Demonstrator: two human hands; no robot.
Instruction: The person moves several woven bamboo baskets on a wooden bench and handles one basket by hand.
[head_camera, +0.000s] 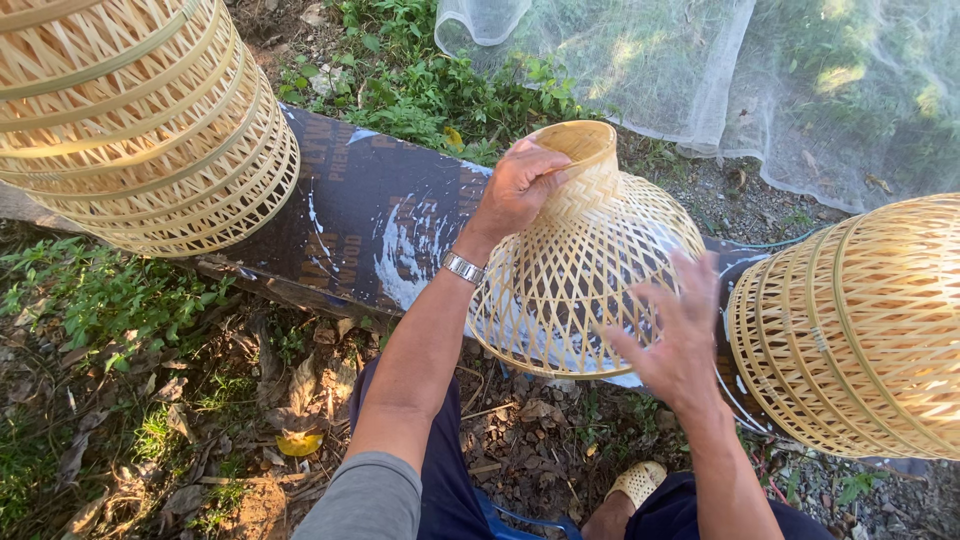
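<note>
Grassy ground w/ dark printed board (370, 225); your left hand (520, 185) grips the woven bamboo shade (575, 285) at its neck, right hand (675, 340) open, fingers spread beside it.

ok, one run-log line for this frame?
left hand: grips woven bamboo shade at neck | right hand: open, blurred, at shade's side | shade on dark board

— What's lying under your work?

— I'm sitting over a dark board (370, 225) that's resting on ground (150, 400) of grass and dry leaves. My woven basket (585, 270) is sitting on it, with white netting (800, 90) trailing behind.
</note>
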